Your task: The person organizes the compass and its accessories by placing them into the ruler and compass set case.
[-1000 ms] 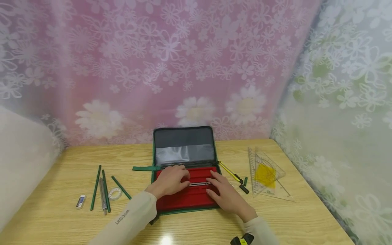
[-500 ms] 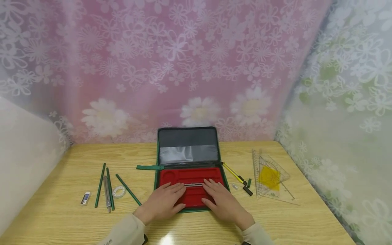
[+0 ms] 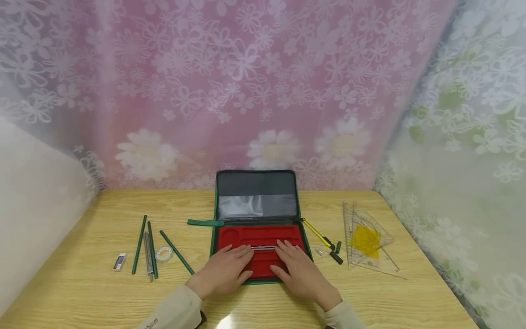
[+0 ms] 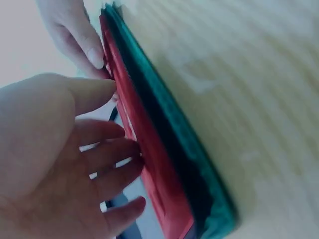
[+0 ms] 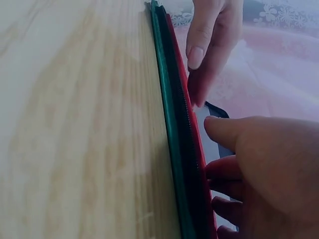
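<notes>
A green zip case lies unfolded on the table, its dark lid [image 3: 256,183] tipped back and its red moulded tray [image 3: 261,270] facing up. Across the middle of the tray lies a slim silver drawing instrument [image 3: 263,247], its ends covered by fingertips. My left hand [image 3: 225,269] rests on the tray's left side with fingers extended. On the other side my right hand [image 3: 303,273] presses down in the same way, thumb spread. Both wrist views show relaxed fingers [image 4: 112,157] along the red tray edge, beside the green rim [image 5: 168,114].
Left of the case lie green pencils [image 3: 139,244], a grey pencil-like stick [image 3: 148,256], a white tape ring [image 3: 164,254] and an eraser [image 3: 120,262]. To the right are a yellow cutter [image 3: 318,233], a black stub [image 3: 336,257] and clear set squares [image 3: 365,242] with a yellow piece.
My left hand has come back toward the front edge of the tray and flattened. My right hand has also straightened its fingers over the instrument's end. The last half second shows little movement.
</notes>
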The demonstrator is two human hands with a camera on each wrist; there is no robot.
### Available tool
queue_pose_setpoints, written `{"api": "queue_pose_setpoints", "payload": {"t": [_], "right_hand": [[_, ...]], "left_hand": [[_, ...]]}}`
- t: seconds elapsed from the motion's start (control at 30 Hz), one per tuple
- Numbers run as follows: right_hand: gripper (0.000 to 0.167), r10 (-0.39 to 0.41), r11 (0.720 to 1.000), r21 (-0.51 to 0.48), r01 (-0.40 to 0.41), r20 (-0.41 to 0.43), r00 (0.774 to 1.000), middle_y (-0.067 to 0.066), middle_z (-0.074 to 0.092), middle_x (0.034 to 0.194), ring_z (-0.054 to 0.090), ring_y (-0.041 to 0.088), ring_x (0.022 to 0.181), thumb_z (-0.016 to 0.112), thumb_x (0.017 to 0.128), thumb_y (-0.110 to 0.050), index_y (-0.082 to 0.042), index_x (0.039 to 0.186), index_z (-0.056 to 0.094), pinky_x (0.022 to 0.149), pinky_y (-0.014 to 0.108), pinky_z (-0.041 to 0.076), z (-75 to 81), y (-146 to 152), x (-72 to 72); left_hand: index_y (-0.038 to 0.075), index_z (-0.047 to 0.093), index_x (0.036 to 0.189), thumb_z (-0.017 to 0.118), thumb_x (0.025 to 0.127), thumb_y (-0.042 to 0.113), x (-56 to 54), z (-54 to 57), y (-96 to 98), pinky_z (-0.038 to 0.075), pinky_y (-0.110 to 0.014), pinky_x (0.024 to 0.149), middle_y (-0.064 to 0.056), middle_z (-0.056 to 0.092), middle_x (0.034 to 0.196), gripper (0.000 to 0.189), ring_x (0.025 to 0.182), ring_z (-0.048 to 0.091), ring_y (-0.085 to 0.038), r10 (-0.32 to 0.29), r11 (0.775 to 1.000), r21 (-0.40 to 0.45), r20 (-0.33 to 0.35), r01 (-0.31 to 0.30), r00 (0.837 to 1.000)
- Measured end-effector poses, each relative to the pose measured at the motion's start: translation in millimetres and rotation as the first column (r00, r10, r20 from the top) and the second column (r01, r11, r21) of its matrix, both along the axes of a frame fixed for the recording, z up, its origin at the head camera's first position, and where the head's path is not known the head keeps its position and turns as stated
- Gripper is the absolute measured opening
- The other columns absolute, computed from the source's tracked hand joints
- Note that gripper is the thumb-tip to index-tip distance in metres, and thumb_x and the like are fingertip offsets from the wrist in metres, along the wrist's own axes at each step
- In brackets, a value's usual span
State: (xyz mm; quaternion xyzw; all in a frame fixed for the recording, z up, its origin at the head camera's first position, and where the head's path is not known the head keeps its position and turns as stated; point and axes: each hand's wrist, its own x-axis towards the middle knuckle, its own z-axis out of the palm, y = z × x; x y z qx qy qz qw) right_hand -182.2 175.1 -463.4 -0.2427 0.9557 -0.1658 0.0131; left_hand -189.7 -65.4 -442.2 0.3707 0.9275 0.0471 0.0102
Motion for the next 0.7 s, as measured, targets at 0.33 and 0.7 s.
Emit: {"api": "queue_pose_setpoints", "payload": {"t": [0.33, 0.7], "right_hand": [[0.059, 0.01, 1.0, -0.011, -0.01, -0.012, 1.0, 0.015, 0.036, 0.148, 0.03, 0.031, 0.137, 0.047, 0.099, -0.042, 0.001, 0.14, 0.045, 0.109, 0.052, 0.024, -3.2, -6, 0.5], [0.057, -0.002, 1.0, 0.013, 0.002, -0.059, 0.998, 0.014, 0.039, 0.146, 0.032, 0.03, 0.137, 0.047, 0.099, -0.042, 0.0, 0.139, 0.048, 0.109, 0.051, 0.024, -2.7, -12, -0.8]], "left_hand": [[0.007, 0.051, 0.138, 0.051, 0.098, 0.035, 0.7, -2.6, 3.2, 0.034, -0.045, 0.105, -0.005, 0.05, 0.139, 0.049, 0.129, 0.044, -0.016, -0.017, 1.0, -0.019, -0.019, 0.017, 1.0], [0.008, 0.05, 0.139, 0.053, 0.097, 0.036, 2.8, -2.0, 0.1, 0.034, -0.048, 0.104, -0.006, 0.048, 0.141, 0.051, 0.129, 0.044, -0.017, -0.001, 1.0, 0.005, -0.015, 0.001, 1.0]]}}
